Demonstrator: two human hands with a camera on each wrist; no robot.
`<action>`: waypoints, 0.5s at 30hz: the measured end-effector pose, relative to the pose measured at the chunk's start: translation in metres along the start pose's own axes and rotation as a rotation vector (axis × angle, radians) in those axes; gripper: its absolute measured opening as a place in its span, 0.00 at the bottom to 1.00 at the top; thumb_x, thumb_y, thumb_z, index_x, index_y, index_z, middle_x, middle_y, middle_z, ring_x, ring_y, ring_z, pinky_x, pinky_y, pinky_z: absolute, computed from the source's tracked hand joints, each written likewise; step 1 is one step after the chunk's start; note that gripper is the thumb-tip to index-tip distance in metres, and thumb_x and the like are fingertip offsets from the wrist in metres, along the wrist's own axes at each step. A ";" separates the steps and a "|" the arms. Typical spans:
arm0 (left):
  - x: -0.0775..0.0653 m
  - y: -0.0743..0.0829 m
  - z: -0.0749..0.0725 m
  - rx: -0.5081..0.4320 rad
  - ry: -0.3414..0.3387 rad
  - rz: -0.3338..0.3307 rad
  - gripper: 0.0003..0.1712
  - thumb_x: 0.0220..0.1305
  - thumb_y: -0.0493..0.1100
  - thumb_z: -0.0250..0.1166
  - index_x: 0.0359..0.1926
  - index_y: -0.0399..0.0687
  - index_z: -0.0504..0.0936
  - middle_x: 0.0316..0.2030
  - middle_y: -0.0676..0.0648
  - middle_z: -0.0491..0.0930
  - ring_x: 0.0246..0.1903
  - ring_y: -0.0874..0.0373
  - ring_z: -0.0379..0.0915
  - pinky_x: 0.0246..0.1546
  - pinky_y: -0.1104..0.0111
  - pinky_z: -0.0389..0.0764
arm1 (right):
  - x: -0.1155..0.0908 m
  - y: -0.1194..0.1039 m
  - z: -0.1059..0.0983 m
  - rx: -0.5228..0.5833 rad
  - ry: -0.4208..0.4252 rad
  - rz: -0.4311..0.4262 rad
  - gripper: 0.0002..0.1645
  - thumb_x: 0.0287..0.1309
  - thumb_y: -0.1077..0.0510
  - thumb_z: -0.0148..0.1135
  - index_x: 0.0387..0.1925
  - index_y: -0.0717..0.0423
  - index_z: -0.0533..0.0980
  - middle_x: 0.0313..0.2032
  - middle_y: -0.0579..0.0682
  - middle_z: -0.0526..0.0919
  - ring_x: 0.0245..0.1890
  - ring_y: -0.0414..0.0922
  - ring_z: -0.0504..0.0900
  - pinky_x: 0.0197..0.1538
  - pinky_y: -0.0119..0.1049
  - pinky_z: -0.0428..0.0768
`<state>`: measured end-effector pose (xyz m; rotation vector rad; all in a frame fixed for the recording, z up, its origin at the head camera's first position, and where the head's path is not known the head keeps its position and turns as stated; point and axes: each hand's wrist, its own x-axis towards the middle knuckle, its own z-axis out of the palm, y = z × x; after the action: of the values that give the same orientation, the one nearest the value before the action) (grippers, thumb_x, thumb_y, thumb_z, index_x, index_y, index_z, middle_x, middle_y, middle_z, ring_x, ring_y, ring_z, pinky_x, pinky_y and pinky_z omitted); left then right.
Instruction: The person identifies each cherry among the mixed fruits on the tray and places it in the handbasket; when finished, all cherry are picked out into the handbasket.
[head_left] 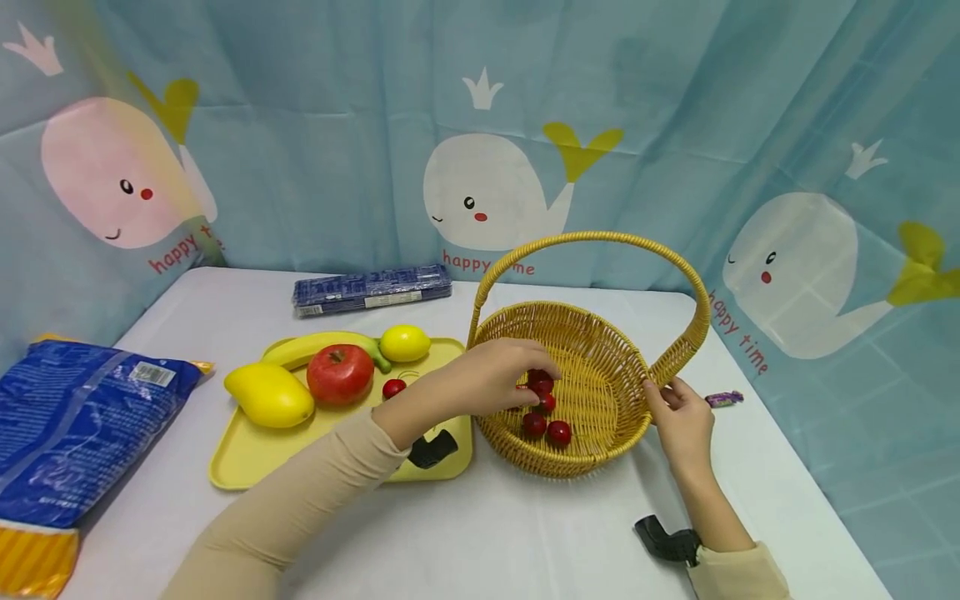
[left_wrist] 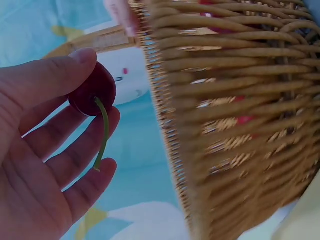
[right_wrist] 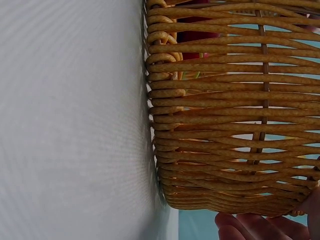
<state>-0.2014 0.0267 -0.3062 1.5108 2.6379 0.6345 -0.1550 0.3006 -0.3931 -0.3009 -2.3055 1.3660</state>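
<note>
Over the wicker basket [head_left: 596,396] on the tabletop [head_left: 555,533], a cherry [left_wrist: 97,90] is pinched in the left hand's [head_left: 498,375] grip, stem free, while the basket is pinched rim-side by the right hand [head_left: 684,425], presumably for steadiness.

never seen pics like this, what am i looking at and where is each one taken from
No machine here, just a person using bare hands. The wide picture comes from a camera worn on the head, looking forward and down; the other two come from cameras worn on each wrist. On the white table sit a blue bag, a yellow tray holding a banana, apple and lemon, and a wicker basket with cherries inside. The left hand holds another cherry; the right hand grips the basket.
</note>
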 end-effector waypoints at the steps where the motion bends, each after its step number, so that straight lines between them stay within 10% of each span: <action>1: 0.004 -0.001 0.003 -0.007 -0.010 -0.005 0.18 0.56 0.42 0.67 0.50 0.51 0.79 0.48 0.54 0.77 0.47 0.64 0.71 0.49 0.73 0.71 | 0.000 0.000 0.000 -0.002 0.000 -0.002 0.25 0.60 0.51 0.57 0.52 0.66 0.73 0.42 0.67 0.80 0.26 0.23 0.77 0.28 0.21 0.77; 15: 0.057 0.013 0.040 0.034 -0.211 0.005 0.18 0.54 0.39 0.67 0.48 0.51 0.81 0.42 0.57 0.79 0.42 0.66 0.71 0.43 0.77 0.71 | -0.001 0.001 0.001 -0.022 0.010 -0.016 0.25 0.61 0.50 0.57 0.52 0.66 0.74 0.41 0.65 0.81 0.25 0.23 0.77 0.27 0.20 0.76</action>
<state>-0.2116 0.0928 -0.3291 1.5015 2.4993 0.4075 -0.1545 0.2996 -0.3953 -0.2950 -2.3108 1.3296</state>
